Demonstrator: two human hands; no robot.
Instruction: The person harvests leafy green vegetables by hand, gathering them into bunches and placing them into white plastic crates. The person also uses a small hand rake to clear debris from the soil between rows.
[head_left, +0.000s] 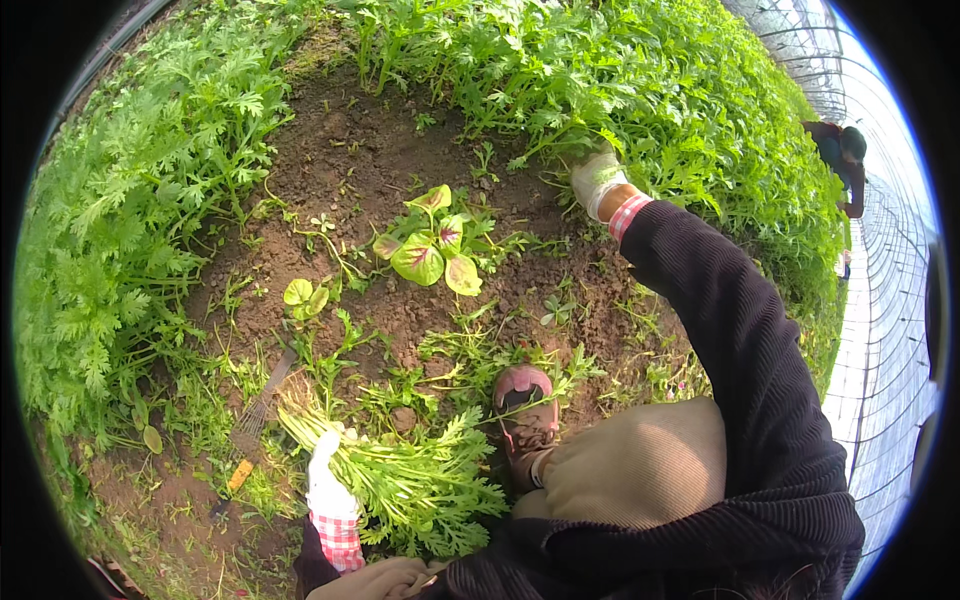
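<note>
My left hand (330, 472), in a white glove with a red-checked cuff, grips a bunch of cut leafy greens (420, 472) near its stem ends. The bunch's lobed leaves spread to the right, close to my shoe (527, 409). My right hand (597, 181), also gloved, reaches in at the base of the standing greens (600, 82). Leaves cover its fingers, so whether it grips a stem cannot be seen. Left of the bunch, a hand tool (240, 475) with a metal head and an orange grip lies on the ground.
A red-veined leafy plant (421, 259) grows in the bare soil (330, 172) between my hands. More tall greens (112, 247) stand at the left. Loose stems litter the ground. Another person (844, 161) bends over at the far right, by the greenhouse wall (892, 300).
</note>
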